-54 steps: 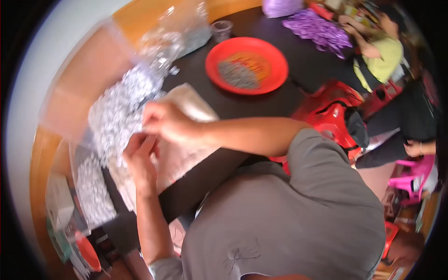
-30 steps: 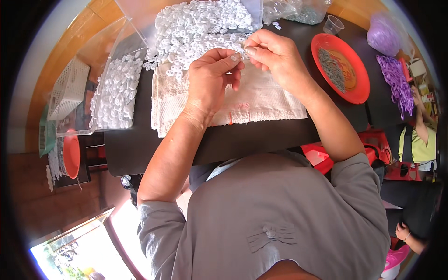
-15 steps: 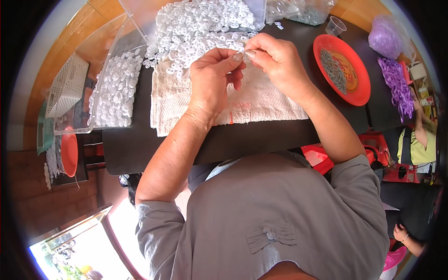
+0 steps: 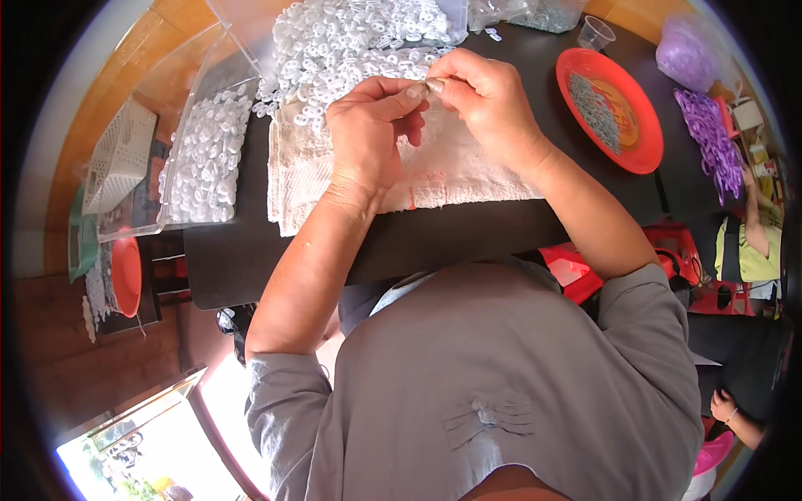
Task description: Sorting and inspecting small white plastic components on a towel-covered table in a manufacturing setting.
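Clearly both hands meet above the white towel [image 4: 468,171] on the worktop [image 4: 468,234], left hand [image 4: 372,125] and right hand [image 4: 489,100] fingers pinching one tiny white ring [image 4: 428,83] between their tips. It looks light, stiff and slippery; best held by its rim.

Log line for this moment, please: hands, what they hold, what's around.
left hand pinching small piece with right hand | over white towel | white ring pile behind | red plate at right

Black table [image 4: 468,238] carries white towel [image 4: 468,167] (ring heap [image 4: 351,42] on top), red plate [image 4: 647,150], clear cup [image 4: 596,33].
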Available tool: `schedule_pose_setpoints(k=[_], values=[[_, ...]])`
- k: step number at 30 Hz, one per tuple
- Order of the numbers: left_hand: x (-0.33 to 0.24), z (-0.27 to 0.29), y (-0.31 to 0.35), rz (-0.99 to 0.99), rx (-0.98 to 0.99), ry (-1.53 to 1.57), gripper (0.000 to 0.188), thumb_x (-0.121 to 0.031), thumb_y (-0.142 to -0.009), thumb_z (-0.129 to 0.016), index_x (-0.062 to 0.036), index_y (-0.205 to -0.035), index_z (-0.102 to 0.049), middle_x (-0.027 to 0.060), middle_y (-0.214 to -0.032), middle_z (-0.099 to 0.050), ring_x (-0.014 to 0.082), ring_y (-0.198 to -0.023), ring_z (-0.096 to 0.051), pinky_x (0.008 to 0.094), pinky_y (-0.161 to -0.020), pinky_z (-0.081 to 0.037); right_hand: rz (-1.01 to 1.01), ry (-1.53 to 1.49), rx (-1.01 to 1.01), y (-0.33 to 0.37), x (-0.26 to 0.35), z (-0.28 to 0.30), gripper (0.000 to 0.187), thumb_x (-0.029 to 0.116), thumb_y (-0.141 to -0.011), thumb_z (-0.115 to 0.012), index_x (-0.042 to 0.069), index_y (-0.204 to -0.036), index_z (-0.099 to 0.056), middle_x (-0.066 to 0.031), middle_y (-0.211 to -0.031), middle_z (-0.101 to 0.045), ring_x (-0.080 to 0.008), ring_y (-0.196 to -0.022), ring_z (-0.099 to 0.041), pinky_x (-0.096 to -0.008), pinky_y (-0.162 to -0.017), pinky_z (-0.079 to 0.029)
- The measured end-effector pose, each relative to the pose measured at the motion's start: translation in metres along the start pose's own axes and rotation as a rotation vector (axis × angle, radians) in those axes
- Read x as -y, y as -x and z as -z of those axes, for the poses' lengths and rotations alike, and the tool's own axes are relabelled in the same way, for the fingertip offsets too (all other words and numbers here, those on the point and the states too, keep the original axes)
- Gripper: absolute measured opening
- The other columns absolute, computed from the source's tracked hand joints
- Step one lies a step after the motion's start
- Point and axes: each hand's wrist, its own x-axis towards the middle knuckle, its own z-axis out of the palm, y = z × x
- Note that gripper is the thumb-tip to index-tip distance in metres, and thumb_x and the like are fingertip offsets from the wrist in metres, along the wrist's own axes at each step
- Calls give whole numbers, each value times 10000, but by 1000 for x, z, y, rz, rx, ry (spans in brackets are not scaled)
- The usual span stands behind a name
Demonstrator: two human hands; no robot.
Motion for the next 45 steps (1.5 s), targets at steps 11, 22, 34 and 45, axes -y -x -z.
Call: schedule_pose_setpoints(k=[11, 22, 34, 45], values=[[-3, 4, -4, -26, 18, -208, 130, -22, -871, -635, 69, -963, -638, 125, -808, -657, 148, -615, -585, 258, -515, -457, 50, 60, 43, -2, -8, 3, 73, -23, -854, -553, -8, -879, -620, 6, -704, -573, -57, -628, -488, -232, -558, -398], [9, 0, 0, -60, -54, -141, 34, 12, -858, -625, 45, -862, -617, 84, -725, -631, 111, -549, -539, 240, -459, -423, -11, 8, 95, 3, -6, -1, 99, -52, -845, -535, -23, -879, -624, -15, -719, -588, -71, -648, -531, -236, -578, -437], [1, 11, -16, -226, -80, -46, 54, -4, -855, -612, 47, -871, -607, 102, -722, -622, 149, -550, -550, 275, -452, -432, -139, -214, -62, -14, -7, 5, 116, 126, -847, -680, 34, -917, -689, 17, -716, -626, -49, -630, -542, -219, -577, -448], [-7, 31, -27, -165, -264, 13, 50, -13, -858, -602, 37, -860, -598, 102, -731, -627, 170, -557, -556, 292, -468, -436, -141, 349, 162, -28, -16, 16, 119, 113, -827, -639, 33, -908, -673, -3, -659, -590, -89, -631, -539, -276, -594, -421]])
